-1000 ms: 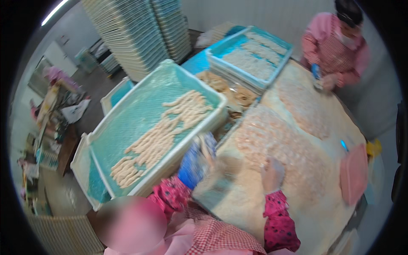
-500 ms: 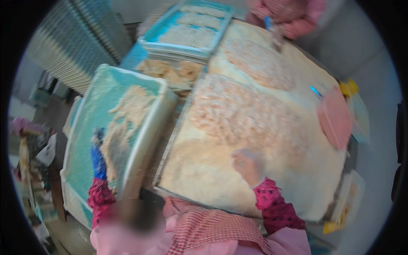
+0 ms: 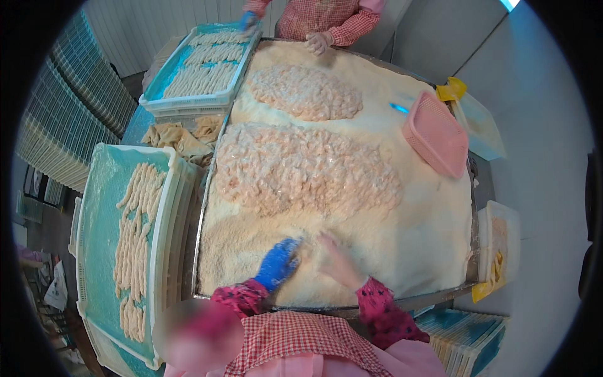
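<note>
My left hand (image 3: pixel 278 264), in a blue glove dusted with crumbs, reaches down to the bed of pale breading crumbs (image 3: pixel 239 235) at the table's near side. Its fingers look loosely apart, with nothing visible in them. Beside it, my right hand (image 3: pixel 340 261) is a little blurred, its fingers stretched forward over the same crumbs. Just beyond both hands lies a broad heap of wet, pinkish meat strips (image 3: pixel 308 169). To the left, a white-rimmed tray (image 3: pixel 94 207) with a green-blue lining holds rows of breaded strips (image 3: pixel 133 242).
A co-worker's gloved hand (image 3: pixel 319 43) rests at the far edge, near a second meat heap (image 3: pixel 304 93). Another tray of strips (image 3: pixel 147 100) stands far left, with crumpled tan cloths (image 3: pixel 179 141) below it. A pink basket (image 3: pixel 436 135) sits right. Racks (image 3: pixel 63 125) are stacked left.
My left hand has left the tray on the left and come over the crumbs beside my right hand. The view has turned, and the co-worker's hands have shifted.
</note>
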The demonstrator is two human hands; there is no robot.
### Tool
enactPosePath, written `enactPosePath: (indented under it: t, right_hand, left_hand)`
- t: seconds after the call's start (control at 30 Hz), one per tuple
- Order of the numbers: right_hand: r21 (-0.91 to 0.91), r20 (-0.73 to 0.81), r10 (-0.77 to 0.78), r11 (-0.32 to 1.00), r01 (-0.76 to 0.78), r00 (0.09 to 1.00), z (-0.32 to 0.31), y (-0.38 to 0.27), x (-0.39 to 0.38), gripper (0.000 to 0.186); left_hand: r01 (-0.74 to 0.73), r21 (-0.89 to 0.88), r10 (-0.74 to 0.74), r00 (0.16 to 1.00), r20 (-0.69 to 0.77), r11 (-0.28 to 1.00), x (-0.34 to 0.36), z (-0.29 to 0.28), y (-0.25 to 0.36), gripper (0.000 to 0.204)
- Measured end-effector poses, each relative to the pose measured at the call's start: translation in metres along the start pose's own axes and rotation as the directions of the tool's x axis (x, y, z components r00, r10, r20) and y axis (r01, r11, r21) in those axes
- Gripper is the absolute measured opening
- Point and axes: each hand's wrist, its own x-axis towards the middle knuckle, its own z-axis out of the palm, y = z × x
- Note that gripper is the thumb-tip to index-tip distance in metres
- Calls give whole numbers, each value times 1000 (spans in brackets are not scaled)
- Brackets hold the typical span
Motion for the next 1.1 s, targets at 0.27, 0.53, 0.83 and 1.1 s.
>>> enactPosePath:
  t: [0.27, 0.53, 0.83, 1.1]
  right_hand:
    - [-550, -162, -366, 805, 224, 916, -19, 24, 138, 21]
    - [-93, -216, -172, 984, 155, 961, -55, 11, 134, 16]
    - [237, -253, 389, 912, -334, 886, -7, 99, -7, 31]
    - [48, -423, 34, 999, -15, 906, 38, 39, -13, 43]
  left_hand:
    - [-296, 50, 289, 951, 107, 954, 11, 12, 23, 45]
    - [-285, 167, 264, 955, 138, 944, 20, 25, 18, 30]
    - [224, 87, -204, 960, -189, 971, 7, -35, -7, 23]
    - [296, -580, -379, 925, -23, 759, 14, -10, 6, 26]
